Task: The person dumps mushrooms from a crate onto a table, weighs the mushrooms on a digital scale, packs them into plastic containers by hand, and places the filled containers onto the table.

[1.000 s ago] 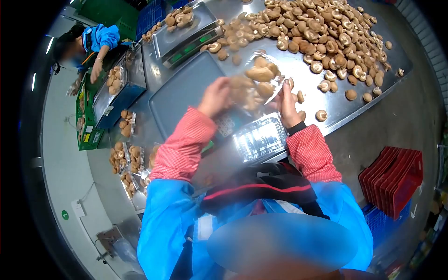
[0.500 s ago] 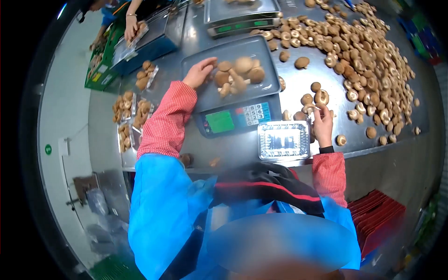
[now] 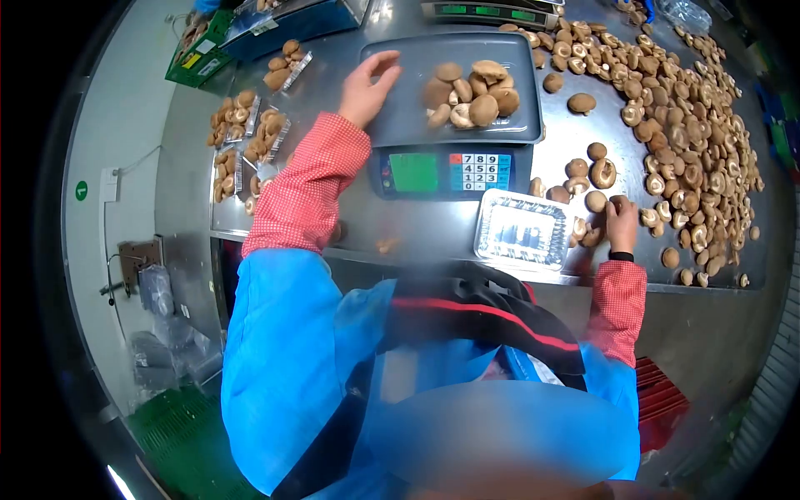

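Observation:
My left hand (image 3: 367, 87) hovers at the left edge of the grey scale tray (image 3: 408, 125), fingers apart and nothing in it. A pile of brown mushrooms (image 3: 483, 109) lies on that tray, above a keypad and green display (image 3: 414, 172). At the right, my right hand (image 3: 621, 223) is by a few loose mushrooms (image 3: 596, 201), its fingers bent; whether they hold one is hidden. Between the scale and my right hand, a clear plastic tray (image 3: 523, 230) rests near the table's front edge.
A large mushroom heap (image 3: 679, 142) covers the table's right side. Packed mushroom trays (image 3: 233, 117) stand at the left, below a green crate (image 3: 197, 60). Another scale (image 3: 492, 12) is at the back. Red crates (image 3: 661, 404) are on the floor at the right.
Mushrooms from the plastic tray now lie on the scale tray. My left hand has come away empty; my right hand has moved right to the loose mushrooms. The view has shifted.

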`<state>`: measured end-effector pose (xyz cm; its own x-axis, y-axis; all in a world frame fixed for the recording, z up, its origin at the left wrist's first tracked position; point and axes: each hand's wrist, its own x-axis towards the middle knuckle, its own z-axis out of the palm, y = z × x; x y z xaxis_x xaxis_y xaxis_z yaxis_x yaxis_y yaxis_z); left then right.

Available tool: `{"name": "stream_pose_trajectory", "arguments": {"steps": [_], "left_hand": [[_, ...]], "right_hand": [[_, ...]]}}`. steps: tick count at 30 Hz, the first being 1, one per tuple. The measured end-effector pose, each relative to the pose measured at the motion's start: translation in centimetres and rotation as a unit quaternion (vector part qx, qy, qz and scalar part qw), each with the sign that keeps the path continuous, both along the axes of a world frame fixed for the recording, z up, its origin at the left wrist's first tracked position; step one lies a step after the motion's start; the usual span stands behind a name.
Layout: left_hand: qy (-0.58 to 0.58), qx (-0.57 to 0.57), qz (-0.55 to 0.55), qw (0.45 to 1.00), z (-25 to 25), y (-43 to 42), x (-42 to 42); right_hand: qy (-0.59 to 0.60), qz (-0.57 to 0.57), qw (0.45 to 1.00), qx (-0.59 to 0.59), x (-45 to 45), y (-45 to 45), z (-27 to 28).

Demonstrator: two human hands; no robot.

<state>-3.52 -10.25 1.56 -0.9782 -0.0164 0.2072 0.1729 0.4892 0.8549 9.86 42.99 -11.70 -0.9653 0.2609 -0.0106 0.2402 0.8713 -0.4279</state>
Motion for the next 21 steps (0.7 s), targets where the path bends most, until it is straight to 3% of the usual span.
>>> {"name": "stream_pose_trajectory", "arguments": {"steps": [3, 6, 11, 12, 13, 15, 19, 21], "left_hand": [[0.030, -0.020, -0.028, 0.999, 1.2, 2.6, 0.6], [0.062, -0.118, -0.076, 0.988, 0.9, 4.0, 0.4], [0.133, -0.210, -0.122, 0.961, 1.1, 6.8, 0.9], [0.087, -0.232, -0.144, 0.958, 0.9, 6.9, 0.9], [0.116, -0.306, -0.145, 0.934, 0.7, 7.1, 1.2], [0.097, -0.274, -0.139, 0.947, 0.4, 7.5, 1.9], [0.092, -0.187, -0.145, 0.967, 0.4, 7.9, 2.6], [0.085, -0.110, -0.139, 0.980, 0.3, 7.9, 2.7]], "right_hand": [[0.027, -0.035, 0.999, -0.003, 0.4, -1.3, 2.3], [0.075, -0.067, 0.993, -0.061, -0.1, -4.1, 6.1], [0.175, 0.013, 0.977, -0.122, -2.4, -7.5, 9.2], [0.148, 0.010, 0.971, -0.186, -2.7, -8.0, 9.8], [0.121, 0.009, 0.961, -0.248, -3.2, -8.9, 10.8], [0.089, 0.043, 0.909, -0.405, -3.8, -11.9, 13.8], [0.127, 0.246, 0.883, -0.379, -6.5, -19.2, 18.0], [0.138, 0.294, 0.873, -0.363, -8.9, -22.8, 17.0]]}}
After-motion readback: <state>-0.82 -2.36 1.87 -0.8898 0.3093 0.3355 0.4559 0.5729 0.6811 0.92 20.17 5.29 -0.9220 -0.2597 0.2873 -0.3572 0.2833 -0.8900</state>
